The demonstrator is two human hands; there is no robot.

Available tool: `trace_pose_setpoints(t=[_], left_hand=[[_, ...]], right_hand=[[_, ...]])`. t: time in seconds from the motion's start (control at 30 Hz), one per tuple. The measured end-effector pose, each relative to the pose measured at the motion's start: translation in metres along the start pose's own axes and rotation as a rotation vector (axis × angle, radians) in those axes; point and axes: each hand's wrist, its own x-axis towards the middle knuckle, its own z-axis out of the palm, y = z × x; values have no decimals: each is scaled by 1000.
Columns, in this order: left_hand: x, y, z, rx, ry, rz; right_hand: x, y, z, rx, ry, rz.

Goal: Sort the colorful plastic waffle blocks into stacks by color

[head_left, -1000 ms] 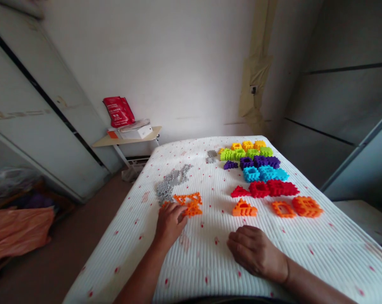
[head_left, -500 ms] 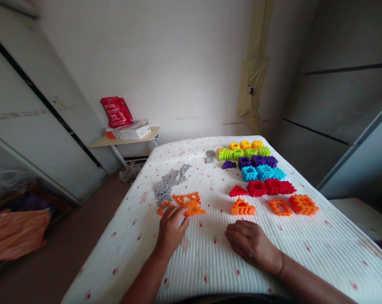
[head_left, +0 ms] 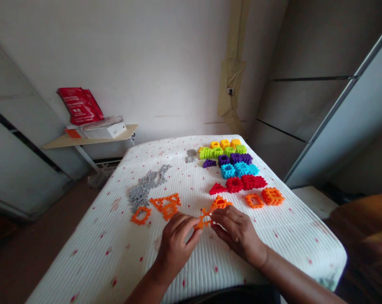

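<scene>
My left hand (head_left: 177, 238) and my right hand (head_left: 235, 230) meet over the white quilted bed (head_left: 121, 249), both pinching one small orange toothed block piece (head_left: 204, 218) between their fingertips. An orange house-shaped block (head_left: 220, 204) lies just beyond my right hand. To the left of my left hand lie orange triangle pieces (head_left: 167, 204) and an orange square frame (head_left: 141, 215).
Further back on the bed lie rows of red (head_left: 243, 183), blue (head_left: 238, 170), purple (head_left: 230, 159), green (head_left: 219, 152) and yellow (head_left: 225, 143) blocks, two orange blocks (head_left: 265, 197) and a grey pile (head_left: 144, 188). A small shelf with a red bag (head_left: 79, 105) stands at the wall.
My left hand lifted an orange piece from the pile and brought it to the middle; my right hand rose from the bed and took hold of it too. The view swung right.
</scene>
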Motion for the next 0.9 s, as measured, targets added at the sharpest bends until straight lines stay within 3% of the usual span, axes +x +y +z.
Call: trace_pose_setpoints(t=[0.23, 0.4, 0.9], left_hand=[[20, 1, 24, -133, 65, -77], [29, -5, 46, -182, 74, -123], [25, -12, 59, -117, 20, -120]], right_hand=[[4, 34, -23, 5, 73, 70], [0, 54, -25, -31, 28, 117], [-10, 63, -15, -23, -36, 182]])
